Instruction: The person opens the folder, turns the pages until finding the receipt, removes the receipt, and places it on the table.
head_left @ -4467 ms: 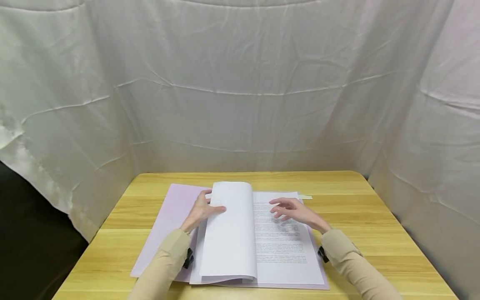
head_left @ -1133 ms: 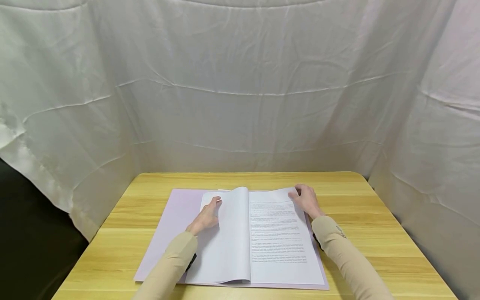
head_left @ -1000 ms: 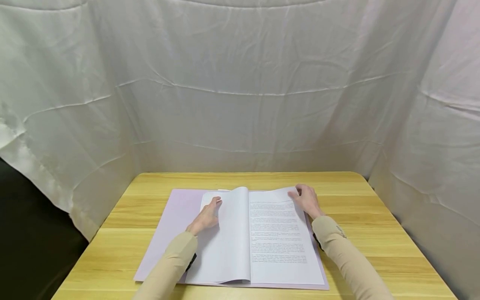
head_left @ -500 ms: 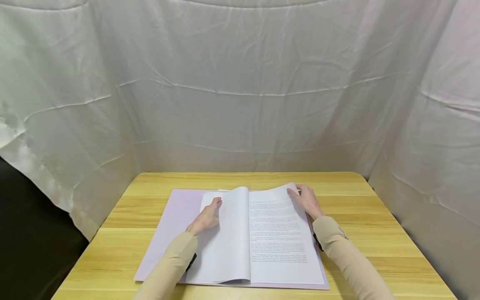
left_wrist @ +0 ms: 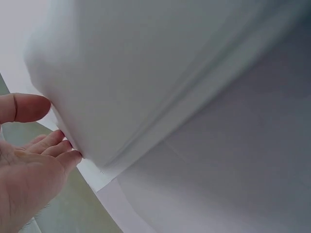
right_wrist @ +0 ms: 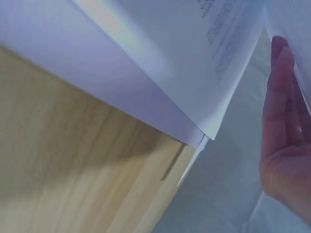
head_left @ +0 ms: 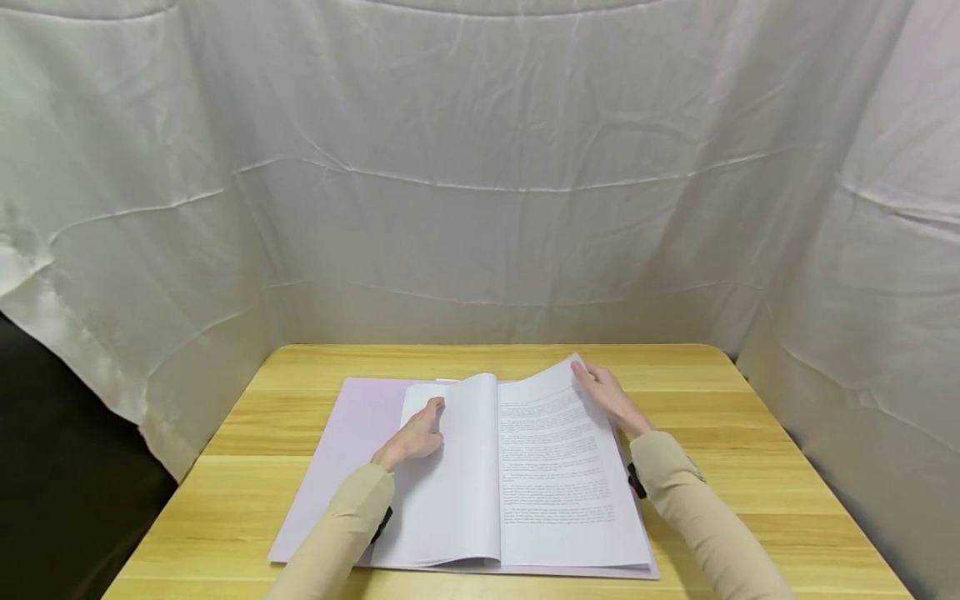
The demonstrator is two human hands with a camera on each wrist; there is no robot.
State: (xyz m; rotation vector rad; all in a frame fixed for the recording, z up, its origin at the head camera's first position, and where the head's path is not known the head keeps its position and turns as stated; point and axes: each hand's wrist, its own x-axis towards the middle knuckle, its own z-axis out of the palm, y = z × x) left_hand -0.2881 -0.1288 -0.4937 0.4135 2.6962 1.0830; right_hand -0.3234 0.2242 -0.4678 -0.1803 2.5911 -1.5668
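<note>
Lilac and flat, the cover (head_left: pixel 348 475) of the opened folder lay furthest left on the wooden table (head_left: pixel 750 500). Next came the left hand (head_left: pixel 414 437), its fingers extended and resting on the turned pages (head_left: pixel 465 492), clasping nothing; the left wrist view showed its fingertips against the paper's edge without curling round it. These pages bulged into a rounded fold at the middle of the folder, with a small pale strip (head_left: pixel 447 381) poking out beyond their far edge. Right of that fold lay the printed sheet (head_left: pixel 555 479), where the change was: its far outer corner, lower half a second earlier, had come up above the stack and leaned slightly leftward, while its near end stayed down. At that corner the right hand (head_left: pixel 606 393) pinched the paper, thumb on the printed face and the other fingers behind. From the right wrist, a gap was visible between the raised paper and the corner of a sheet below (whether one leaf or several had risen, I could not tell). To my judgement, the lift had begun freeing the page, but the turn was far from complete.
</note>
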